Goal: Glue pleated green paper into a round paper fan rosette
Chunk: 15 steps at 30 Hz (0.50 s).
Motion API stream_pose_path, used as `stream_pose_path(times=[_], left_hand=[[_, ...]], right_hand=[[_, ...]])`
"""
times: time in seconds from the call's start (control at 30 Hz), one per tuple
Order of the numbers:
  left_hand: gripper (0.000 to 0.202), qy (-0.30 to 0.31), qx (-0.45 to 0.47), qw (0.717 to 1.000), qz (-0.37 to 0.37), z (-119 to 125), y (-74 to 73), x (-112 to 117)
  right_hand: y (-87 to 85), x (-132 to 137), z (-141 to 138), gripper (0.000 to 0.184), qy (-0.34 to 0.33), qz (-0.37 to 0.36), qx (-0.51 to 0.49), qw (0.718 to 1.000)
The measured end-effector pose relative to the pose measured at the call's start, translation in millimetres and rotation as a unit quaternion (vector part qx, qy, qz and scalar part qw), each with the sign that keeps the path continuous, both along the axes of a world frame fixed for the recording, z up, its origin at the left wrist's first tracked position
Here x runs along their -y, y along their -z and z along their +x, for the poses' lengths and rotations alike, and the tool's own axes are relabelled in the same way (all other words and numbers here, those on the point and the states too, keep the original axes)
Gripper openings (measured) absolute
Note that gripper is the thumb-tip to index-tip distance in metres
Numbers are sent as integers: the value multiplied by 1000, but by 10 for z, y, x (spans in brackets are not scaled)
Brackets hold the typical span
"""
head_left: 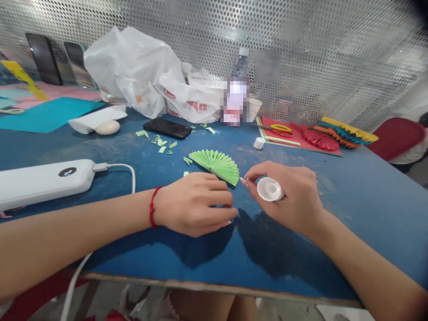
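A pleated light-green paper fan (216, 166) lies on the blue table (301, 249), spread in a half circle. My left hand (194, 205) curls over its narrow lower end, which is hidden beneath the fingers. My right hand (287, 196) grips a small white round plastic container (269, 189) with its circular end showing. The fingertips of my right hand are close to the fan's right edge. Several small green paper scraps (159, 142) lie just beyond the fan.
A white power bank (43, 183) with a cable lies left. Beyond are a black phone (167, 128), white plastic bags (137, 73), a bottle (240, 62), and a white cap (258, 143). Scissors (281, 129) and red paper rosette (321, 140) lie on red card (287, 138).
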<state>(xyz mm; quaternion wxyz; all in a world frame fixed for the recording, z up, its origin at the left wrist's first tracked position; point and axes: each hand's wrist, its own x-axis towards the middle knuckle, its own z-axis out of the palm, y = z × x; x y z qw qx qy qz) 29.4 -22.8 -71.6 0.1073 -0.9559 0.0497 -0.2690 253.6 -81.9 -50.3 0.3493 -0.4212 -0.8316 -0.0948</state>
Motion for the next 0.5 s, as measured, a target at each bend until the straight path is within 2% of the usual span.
stream_pose_path(times=[0.1, 0.23, 0.33, 0.5], left_hand=[[16, 17, 11, 999, -28, -19, 6, -52], [19, 38, 5, 999, -26, -29, 13, -75], [12, 42, -13, 999, -26, -26, 24, -81], [12, 45, -31, 998, -30, -10, 27, -78]], right_hand=[[-51, 40, -50, 5, -2, -23, -107, 994], [-99, 74, -89, 10, 6, -50, -220, 974], [-103, 82, -102, 12, 11, -48, -249, 967], [-75, 76, -113, 11, 25, -53, -227, 972]])
